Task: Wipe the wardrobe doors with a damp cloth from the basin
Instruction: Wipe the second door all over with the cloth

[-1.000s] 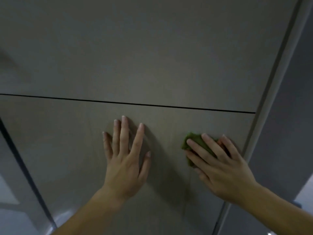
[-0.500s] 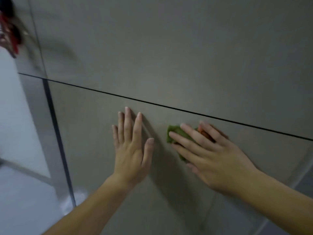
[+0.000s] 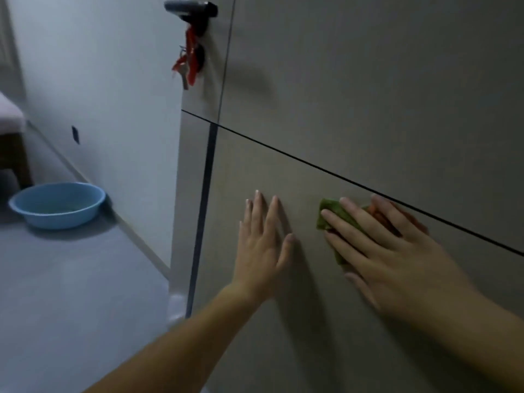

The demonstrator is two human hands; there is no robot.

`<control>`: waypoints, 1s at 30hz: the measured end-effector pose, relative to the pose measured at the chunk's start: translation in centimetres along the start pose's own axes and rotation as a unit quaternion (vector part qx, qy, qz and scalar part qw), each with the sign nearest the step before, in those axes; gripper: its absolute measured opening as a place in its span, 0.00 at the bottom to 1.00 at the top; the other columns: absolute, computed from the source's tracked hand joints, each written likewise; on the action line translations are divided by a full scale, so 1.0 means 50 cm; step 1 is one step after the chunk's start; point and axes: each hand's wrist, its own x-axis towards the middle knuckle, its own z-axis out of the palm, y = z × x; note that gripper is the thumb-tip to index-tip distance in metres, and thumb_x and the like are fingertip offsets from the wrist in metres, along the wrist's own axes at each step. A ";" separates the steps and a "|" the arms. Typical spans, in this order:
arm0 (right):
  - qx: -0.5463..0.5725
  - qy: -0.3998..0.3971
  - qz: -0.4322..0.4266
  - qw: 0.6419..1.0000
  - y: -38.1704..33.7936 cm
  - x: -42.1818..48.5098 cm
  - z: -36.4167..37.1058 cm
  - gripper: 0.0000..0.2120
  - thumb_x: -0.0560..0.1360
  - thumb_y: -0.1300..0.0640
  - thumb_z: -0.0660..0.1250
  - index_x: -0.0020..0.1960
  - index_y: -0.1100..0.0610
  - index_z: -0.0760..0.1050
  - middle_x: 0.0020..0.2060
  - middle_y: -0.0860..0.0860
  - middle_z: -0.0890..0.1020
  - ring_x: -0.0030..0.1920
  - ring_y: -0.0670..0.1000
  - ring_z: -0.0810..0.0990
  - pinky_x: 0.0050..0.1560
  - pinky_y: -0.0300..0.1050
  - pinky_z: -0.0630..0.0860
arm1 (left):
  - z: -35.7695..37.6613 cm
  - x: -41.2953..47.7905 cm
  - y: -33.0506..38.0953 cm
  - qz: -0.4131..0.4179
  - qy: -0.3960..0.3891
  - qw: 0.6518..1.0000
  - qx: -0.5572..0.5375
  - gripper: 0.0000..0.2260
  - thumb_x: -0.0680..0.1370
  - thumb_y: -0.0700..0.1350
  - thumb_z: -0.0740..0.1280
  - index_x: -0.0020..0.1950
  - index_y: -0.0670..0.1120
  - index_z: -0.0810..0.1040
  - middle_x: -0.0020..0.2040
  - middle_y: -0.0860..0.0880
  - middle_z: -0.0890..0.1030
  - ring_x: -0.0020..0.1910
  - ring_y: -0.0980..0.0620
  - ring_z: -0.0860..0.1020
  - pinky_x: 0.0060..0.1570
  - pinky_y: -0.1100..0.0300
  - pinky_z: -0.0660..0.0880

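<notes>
Pressing one green cloth [image 3: 329, 215] under spread right hand [image 3: 397, 256] below seam [image 3: 312, 166]; left hand [image 3: 261, 251] flat, fingers nearly together; one round blue plastic basin [image 3: 56, 219].

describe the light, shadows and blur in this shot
Head view: dim, cool, even light with no hard glare, only a pale sheen on the floor beside the wardrobe door. Head view: the left hand and the handle each throw a soft shadow rightward on that door. Head view: the right hand on the cloth is smeared at its edges.
</notes>
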 end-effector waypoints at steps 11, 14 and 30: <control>-0.119 -0.040 -0.055 0.991 -0.065 0.503 0.001 0.29 0.84 0.45 0.46 0.83 0.50 0.46 0.82 0.53 0.42 0.81 0.59 0.36 0.78 0.65 0.33 | -0.063 0.063 -0.244 0.026 0.099 0.992 -0.068 0.28 0.83 0.55 0.55 0.82 0.49 0.55 0.83 0.49 0.54 0.82 0.53 0.54 0.78 0.45 0.61; -0.100 -0.047 -0.084 0.990 -0.063 0.523 -0.004 0.28 0.84 0.44 0.47 0.82 0.48 0.49 0.82 0.52 0.43 0.81 0.60 0.35 0.79 0.65 0.36 | -0.098 0.120 -0.272 0.024 0.110 0.985 -0.131 0.29 0.84 0.54 0.55 0.83 0.48 0.53 0.84 0.51 0.52 0.82 0.55 0.52 0.79 0.44 0.59; -0.074 0.053 -0.051 0.995 -0.020 0.353 0.028 0.29 0.80 0.43 0.53 0.72 0.58 0.75 0.76 0.64 0.67 0.77 0.66 0.64 0.76 0.69 0.58 | -0.101 0.313 -0.258 0.043 0.182 0.980 -0.073 0.29 0.83 0.56 0.49 0.83 0.54 0.45 0.84 0.47 0.44 0.83 0.47 0.38 0.80 0.45 0.38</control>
